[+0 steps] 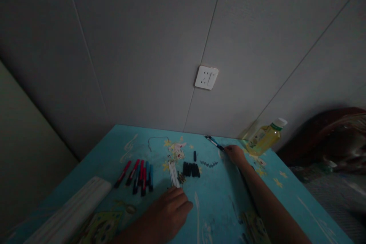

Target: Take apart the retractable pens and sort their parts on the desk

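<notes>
My right hand (235, 155) reaches to the back right of the blue table, its fingertips at the end of some slim dark and blue pens (214, 143); whether they grip one is too small to tell. My left hand (171, 211) rests near the front middle, fingers curled, just below a bundle of white sticks (174, 174). What its fingers hold, if anything, is hidden. Small brass-coloured pieces (181, 177) lie beside the sticks. Several black caps (191, 169) are lined up to their right, with one more (195, 156) behind. Grey small parts (209, 164) form a row farther right.
Red and blue pen barrels (138, 177) lie at the left, near a long white bundle (71, 209) and scissors (128, 207). A bottle of yellow liquid (264, 137) stands at the back right by the wall, which carries a socket (206, 77).
</notes>
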Action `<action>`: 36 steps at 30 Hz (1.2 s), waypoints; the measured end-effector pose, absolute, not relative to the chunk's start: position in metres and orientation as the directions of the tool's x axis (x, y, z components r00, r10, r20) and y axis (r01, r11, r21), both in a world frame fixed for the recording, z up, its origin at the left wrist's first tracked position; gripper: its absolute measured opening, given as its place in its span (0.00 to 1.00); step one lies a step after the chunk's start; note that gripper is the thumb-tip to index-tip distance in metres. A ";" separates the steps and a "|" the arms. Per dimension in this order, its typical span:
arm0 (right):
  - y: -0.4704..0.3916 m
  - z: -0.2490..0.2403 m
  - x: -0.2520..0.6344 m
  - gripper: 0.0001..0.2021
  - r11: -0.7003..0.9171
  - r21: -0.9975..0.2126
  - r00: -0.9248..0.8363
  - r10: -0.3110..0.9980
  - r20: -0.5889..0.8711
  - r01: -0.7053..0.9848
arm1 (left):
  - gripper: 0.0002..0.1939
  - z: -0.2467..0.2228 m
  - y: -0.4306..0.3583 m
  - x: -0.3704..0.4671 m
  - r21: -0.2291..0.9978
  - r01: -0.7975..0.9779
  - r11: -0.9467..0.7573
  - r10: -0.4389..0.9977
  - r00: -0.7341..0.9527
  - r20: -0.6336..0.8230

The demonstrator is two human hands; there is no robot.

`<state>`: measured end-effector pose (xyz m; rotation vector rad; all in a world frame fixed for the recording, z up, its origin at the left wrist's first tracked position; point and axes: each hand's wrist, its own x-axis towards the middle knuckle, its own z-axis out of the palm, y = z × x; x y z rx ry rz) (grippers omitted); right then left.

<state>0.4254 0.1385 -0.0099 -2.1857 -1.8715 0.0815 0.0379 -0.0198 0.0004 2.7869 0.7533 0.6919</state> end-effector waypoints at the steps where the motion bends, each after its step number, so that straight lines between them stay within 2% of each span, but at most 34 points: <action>1: 0.139 -0.010 0.425 0.14 -0.132 -0.238 0.165 0.978 0.125 0.962 | 0.08 -0.001 -0.020 0.038 0.274 0.430 -0.860 0.509 0.764 0.397; 8: 0.138 0.001 0.419 0.17 -0.097 -0.237 0.131 0.982 0.133 0.967 | 0.08 0.000 -0.019 0.038 0.257 0.446 -0.857 0.515 0.748 0.419; 14: 0.141 0.006 0.396 0.13 -0.018 -0.203 0.038 0.995 0.097 0.979 | 0.07 0.004 -0.021 0.039 0.212 0.408 -0.888 0.459 0.756 0.467; 21: 0.140 0.005 0.389 0.11 -0.066 -0.181 0.077 0.996 0.053 0.981 | 0.05 0.000 -0.018 0.037 0.205 0.433 -0.878 0.478 0.767 0.428; 29: 0.126 0.007 0.392 0.14 -0.113 -0.078 0.121 0.986 0.111 0.991 | 0.06 -0.007 -0.020 0.038 0.200 0.443 -0.874 0.485 0.764 0.425; 36: 0.120 0.006 0.390 0.14 -0.091 -0.012 0.092 0.986 0.139 0.996 | 0.06 -0.014 -0.018 0.037 0.207 0.460 -0.863 0.504 0.758 0.415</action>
